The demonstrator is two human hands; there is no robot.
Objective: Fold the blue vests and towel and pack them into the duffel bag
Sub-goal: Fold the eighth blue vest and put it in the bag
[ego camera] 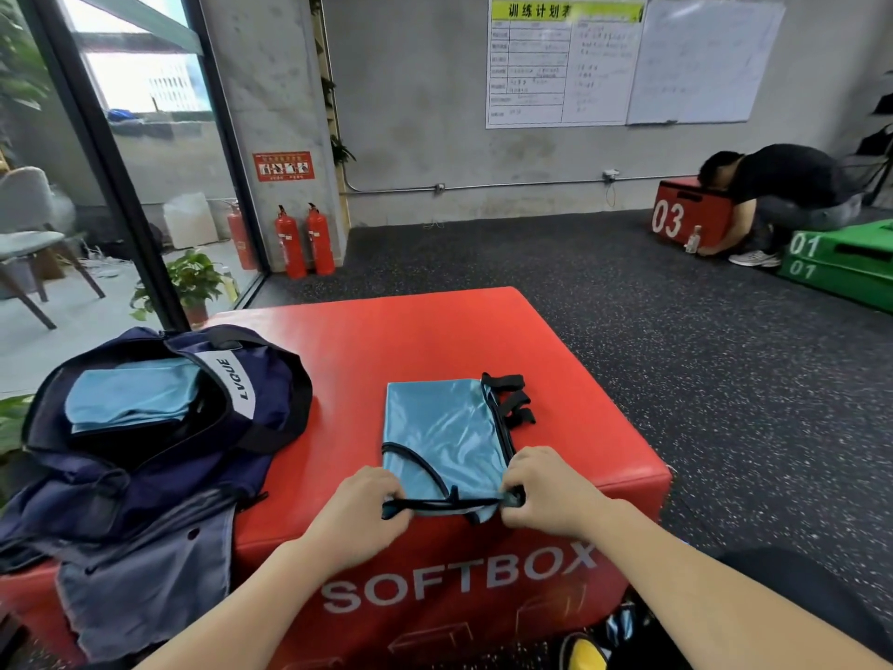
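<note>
A light blue vest (442, 430) with black trim lies folded lengthwise on the red soft box (425, 340), its black straps sticking out at the far right corner. My left hand (360, 512) pinches the vest's near left corner. My right hand (548, 490) pinches the near right corner, so the near black-trimmed edge stretches between the two hands. An open navy duffel bag (251, 427) sits on the box's left side. Folded light blue cloth (130, 396) lies inside it.
A grey-blue garment (145, 587) hangs over the box's near left corner. A person (783, 195) bends over a red box marked 03 (686, 212) at the far right, beside a green box (841, 263). Fire extinguishers (304, 241) stand by the pillar.
</note>
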